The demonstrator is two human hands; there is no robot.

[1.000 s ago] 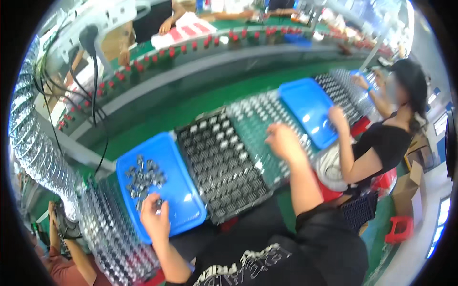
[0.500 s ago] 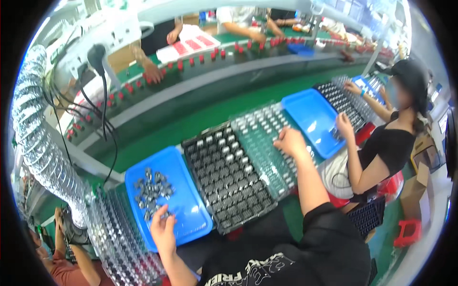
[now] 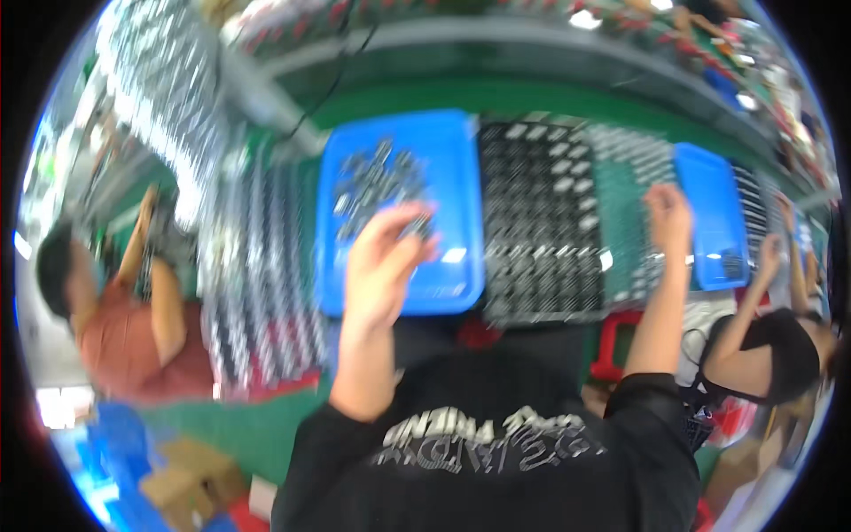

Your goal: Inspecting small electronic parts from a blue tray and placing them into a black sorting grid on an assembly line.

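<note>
My left hand is over a blue tray, thumb and forefinger closed around what looks like a small grey metal part. A loose heap of similar grey parts lies in that tray beyond my fingers. My right hand hovers at the right side of a clear plastic tray that holds small white-topped pieces. Its fingers are curled together; whatever they hold is hidden by blur. Between my hands lies a black compartment tray, with pale pieces in its far and right-hand cells.
Stacked clear trays stand left of the blue tray. Another blue tray is at the right, near a co-worker in black. A person in a brown shirt sits at the left. A silver duct hangs at the upper left.
The whole view has swung, so the trays appear straighter and higher, with more motion blur. My left hand remains at the blue tray with parts, my right at the clear tray.
</note>
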